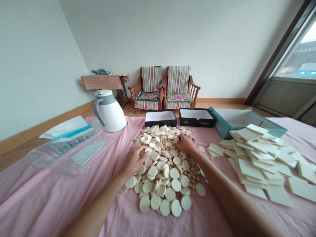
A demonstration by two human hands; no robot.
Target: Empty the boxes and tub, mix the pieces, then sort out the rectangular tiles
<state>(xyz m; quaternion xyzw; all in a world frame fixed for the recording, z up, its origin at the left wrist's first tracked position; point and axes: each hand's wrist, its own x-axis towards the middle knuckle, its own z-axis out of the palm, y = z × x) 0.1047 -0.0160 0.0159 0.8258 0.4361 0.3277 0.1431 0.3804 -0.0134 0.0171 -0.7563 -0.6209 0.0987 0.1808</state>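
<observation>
A wide heap of pale wooden discs [175, 185] lies in front of me, with small round wooden beads [194, 172] mixed in, mostly along its right side. At the heap's left edge rests my left hand [135, 159], its fingers and thumb apart and touching the discs; nothing shows held in it. My right hand [186, 144] reaches into the far right part of the heap. Its fingers curl down among the pieces, and whatever lies under the fingertips is hidden.
Two black boxes [160, 123] [197, 122] stand behind the heap, beside a larger teal box [222, 126]. Square wooden tiles [251, 168] are piled at right. A white-and-grey jug [112, 113] and clear plastic packaging [66, 151] sit at left on the pink cloth [98, 184].
</observation>
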